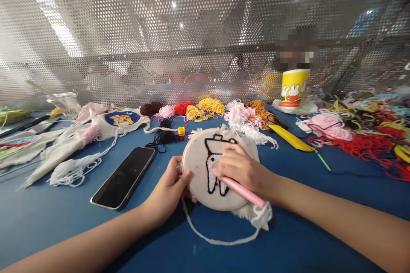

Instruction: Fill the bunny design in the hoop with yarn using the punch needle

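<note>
A round embroidery hoop (196, 168) with cream cloth stretched in it is tilted up in front of me. Its cloth carries a black yarn outline (209, 147), partly filled with white loops. My left hand (174, 185) grips the hoop's left edge, thumb in front and other fingers behind. In my right hand (238, 166) is a pink punch needle (245, 192), its tip at the white-filled part; the fingers hide the tip. White yarn (221, 243) trails from the punch needle's back end and loops below the hoop toward my left hand.
Left of the hoop lies a phone (124, 177), with white yarn (75, 168) and finished cloth pieces (123, 121) beyond. Yarn bundles (209, 106) line the back. At right are a yellow cutter (291, 137), a yellow cup (294, 87) and tangled red yarn (361, 145). A perforated metal screen (198, 21) stands behind.
</note>
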`<state>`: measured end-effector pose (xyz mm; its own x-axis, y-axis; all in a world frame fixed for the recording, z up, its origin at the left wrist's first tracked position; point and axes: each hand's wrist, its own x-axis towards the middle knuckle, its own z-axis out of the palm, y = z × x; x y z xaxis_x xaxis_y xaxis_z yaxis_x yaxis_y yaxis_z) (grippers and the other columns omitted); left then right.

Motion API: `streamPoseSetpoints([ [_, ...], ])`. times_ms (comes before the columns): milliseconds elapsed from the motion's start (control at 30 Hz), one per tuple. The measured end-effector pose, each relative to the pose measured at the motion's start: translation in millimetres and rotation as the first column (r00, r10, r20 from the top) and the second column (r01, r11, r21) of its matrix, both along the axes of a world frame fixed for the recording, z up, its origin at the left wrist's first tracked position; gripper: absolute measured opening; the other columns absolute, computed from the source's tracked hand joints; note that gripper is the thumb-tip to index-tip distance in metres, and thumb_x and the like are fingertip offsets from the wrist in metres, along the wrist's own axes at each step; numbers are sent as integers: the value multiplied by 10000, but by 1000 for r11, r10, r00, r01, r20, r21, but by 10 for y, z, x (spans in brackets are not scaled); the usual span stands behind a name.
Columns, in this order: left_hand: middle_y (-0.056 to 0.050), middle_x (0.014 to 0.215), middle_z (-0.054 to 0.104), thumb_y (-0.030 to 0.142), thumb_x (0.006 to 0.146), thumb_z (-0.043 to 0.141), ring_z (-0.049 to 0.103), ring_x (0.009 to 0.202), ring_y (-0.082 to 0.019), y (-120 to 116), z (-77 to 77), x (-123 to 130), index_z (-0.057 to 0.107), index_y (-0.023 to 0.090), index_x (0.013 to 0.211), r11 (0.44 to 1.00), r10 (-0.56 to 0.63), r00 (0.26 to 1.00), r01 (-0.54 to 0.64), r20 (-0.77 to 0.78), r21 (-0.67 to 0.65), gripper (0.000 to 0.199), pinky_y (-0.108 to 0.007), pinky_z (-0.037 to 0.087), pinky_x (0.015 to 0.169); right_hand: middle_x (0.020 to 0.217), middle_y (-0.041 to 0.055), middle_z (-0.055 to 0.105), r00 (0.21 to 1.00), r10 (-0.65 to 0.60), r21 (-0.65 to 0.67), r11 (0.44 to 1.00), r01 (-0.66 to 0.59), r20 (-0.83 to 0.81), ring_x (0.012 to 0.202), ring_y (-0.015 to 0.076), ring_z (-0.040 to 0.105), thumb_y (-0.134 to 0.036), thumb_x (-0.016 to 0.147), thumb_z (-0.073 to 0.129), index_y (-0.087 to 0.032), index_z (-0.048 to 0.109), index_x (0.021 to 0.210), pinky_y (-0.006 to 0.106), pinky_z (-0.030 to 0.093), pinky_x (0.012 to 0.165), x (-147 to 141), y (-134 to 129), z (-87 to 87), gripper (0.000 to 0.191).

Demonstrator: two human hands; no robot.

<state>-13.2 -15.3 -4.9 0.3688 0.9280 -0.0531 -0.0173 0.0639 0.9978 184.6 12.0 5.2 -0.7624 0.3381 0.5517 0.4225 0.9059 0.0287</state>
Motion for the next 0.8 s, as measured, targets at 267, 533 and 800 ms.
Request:
streamPoseSetpoints([
  [267, 43, 762, 489, 216, 775, 457, 517, 525, -49, 356, -28, 211, 252, 214, 888, 962, -6, 993, 37, -117, 269, 234, -199, 467, 501, 669, 20, 568, 996, -79, 173, 981, 84, -35, 661, 129, 501, -142, 775, 447, -142, 499, 740, 403, 313, 853, 91, 363, 60, 63],
  [533, 65, 641, 488, 267, 782, 435, 535, 438, -83, 505, -34, 187, 210, 215, 982, 962, -48, 972, 107, -231, 250, 306, -223, 448, 440, 649, -1, 533, 967, -35, 167, 983, 79, -253, 653, 116, 495, -117, 724, 486, -178, 423, 757, 392, 366, 842, 143, 474, -120, 93],
  [800, 49, 610, 480, 282, 791, 431, 522, 554, -110, 405, 57, 137, 118, 168, 1163, 957, -76, 967, 139, -245, 253, 499, -271, 442, 582, 591, -31, 504, 952, -2, 34, 999, 12, -306, 556, 86, 473, -129, 707, 468, -183, 415, 702, 377, 389, 821, 152, 344, 27, 76],
])
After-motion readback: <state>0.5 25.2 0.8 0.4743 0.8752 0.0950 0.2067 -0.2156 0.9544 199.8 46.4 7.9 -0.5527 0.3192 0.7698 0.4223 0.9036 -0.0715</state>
